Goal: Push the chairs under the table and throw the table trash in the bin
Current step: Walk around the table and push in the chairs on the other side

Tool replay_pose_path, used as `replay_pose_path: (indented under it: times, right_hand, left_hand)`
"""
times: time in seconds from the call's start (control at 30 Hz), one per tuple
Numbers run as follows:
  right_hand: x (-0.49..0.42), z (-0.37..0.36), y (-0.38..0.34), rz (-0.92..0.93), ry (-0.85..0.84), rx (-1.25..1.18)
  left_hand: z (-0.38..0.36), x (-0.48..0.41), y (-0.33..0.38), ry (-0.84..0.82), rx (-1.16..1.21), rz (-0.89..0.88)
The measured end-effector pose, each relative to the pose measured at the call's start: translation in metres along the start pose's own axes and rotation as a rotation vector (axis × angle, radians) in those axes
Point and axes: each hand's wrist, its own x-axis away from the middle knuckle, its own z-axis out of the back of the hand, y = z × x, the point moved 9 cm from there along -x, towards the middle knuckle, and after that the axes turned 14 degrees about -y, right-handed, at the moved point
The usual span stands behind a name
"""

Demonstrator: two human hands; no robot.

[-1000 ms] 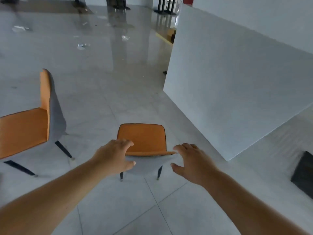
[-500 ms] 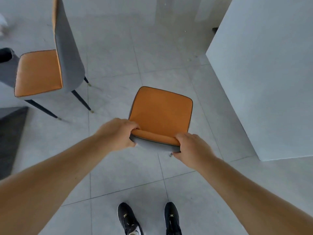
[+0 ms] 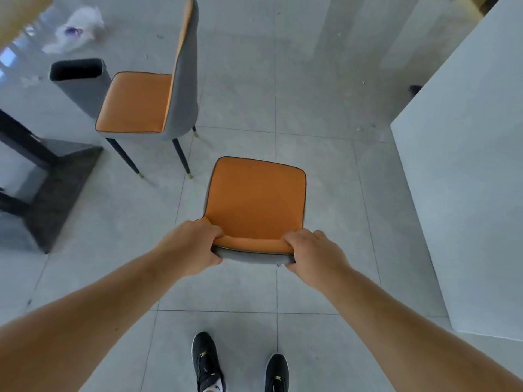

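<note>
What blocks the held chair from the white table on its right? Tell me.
Nothing visible does. Both the left hand and right hand grip the chair by its backrest top, and only bare floor tiles lie between it and the table.

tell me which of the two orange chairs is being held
The near chair, straight ahead: both hands, left and right, grip its backrest top. The other chair stands untouched, farther left.

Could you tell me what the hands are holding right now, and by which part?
Both hands grip the near chair by the top edge of its backrest: the left hand at the left corner, the right hand at the right corner.
</note>
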Motion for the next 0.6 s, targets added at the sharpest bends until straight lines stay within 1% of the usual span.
replay_pose_path:
  times: [0.27,0.43,0.6]
  right_hand:
    - [-0.036,-0.004,-0.120,0.236,-0.032,0.200]
    - [-0.049,-0.010,-0.213,0.410,-0.082,0.307]
    - [-0.065,-0.020,-0.302,0.562,-0.144,0.417]
  left_hand:
    - [-0.048,0.092,-0.101,0.037,0.197,0.247]
    - [-0.080,0.156,-0.158,0.078,0.359,0.388]
    - [-0.105,0.203,-0.210,0.125,0.448,0.505]
